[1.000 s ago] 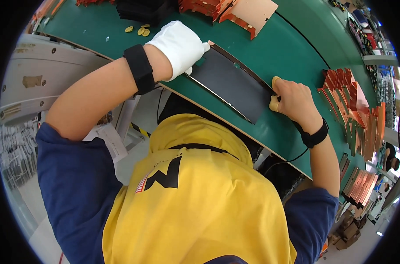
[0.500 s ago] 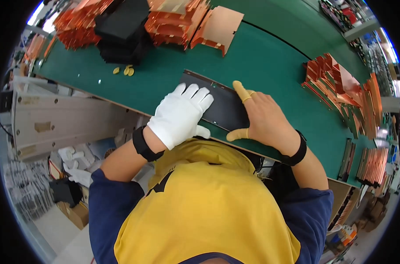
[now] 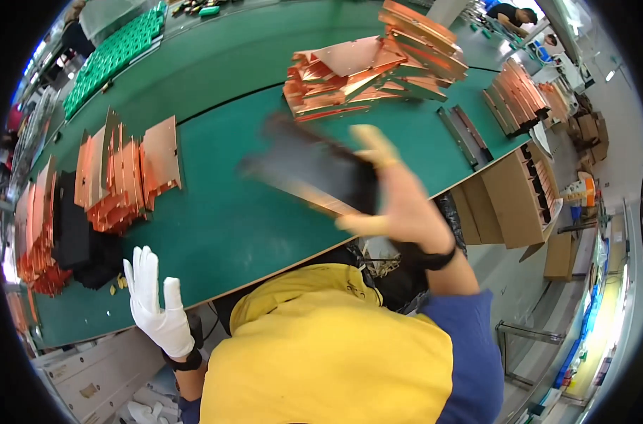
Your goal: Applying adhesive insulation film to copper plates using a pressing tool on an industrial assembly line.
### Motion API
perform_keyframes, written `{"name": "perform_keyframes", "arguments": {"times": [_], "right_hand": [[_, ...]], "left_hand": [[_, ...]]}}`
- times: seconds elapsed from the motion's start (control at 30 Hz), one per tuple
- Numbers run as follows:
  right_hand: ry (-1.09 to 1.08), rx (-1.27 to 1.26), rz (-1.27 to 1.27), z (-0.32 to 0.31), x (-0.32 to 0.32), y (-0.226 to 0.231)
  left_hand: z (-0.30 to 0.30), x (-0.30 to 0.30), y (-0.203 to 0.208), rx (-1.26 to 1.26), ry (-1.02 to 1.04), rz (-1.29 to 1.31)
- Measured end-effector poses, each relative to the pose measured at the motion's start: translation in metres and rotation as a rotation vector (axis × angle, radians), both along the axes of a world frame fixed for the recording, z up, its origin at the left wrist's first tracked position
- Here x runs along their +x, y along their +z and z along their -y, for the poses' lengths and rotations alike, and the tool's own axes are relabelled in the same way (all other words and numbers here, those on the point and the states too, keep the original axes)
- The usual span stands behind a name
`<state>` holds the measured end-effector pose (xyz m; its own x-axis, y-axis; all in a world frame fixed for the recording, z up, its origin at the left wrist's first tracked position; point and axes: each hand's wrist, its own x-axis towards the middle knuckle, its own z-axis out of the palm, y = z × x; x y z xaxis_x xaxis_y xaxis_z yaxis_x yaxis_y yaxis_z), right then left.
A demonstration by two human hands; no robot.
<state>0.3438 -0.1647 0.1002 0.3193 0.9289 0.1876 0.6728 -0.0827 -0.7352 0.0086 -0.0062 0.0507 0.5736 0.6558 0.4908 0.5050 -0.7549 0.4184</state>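
My right hand, with yellow finger cots on the thumb and a finger, grips one end of a dark flat panel with bent edges. The panel is smeared by motion and looks tilted over the green tabletop, a copper-coloured strip showing along its near edge. My left hand, in a white glove, is held open over the table's front edge with nothing in it. Closest to it are a few small yellow pieces and a pile of black sheets.
Copper-coloured bent plates stand stacked at the left and lie in a heap at the back. Two narrow dark strips and another copper stack are at the right. Below that table edge stands a cardboard box.
My left hand has let go of the panel and moved left. The right hand has raised and tilted the panel. The view has swung toward the right.
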Motion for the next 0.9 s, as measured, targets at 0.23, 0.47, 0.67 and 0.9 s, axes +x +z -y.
{"name": "perform_keyframes", "arguments": {"times": [0.23, 0.47, 0.67, 0.9], "right_hand": [[0.014, 0.158, -1.034, 0.075, 0.023, -0.044], [0.509, -0.081, -1.602, 0.015, 0.009, -0.064], [-0.026, 0.099, -0.380, 0.017, 0.010, -0.051], [-0.345, 0.239, 0.079, 0.047, 0.012, -0.035]], "left_hand": [[0.021, 0.106, -0.001, -1.500, -0.604, 0.780], [0.013, 0.157, 0.011, -1.721, -0.783, 0.924], [0.007, 0.189, -0.003, -1.640, -0.462, 0.911], [0.050, 0.229, 0.026, -1.551, -0.629, 0.912]]}}
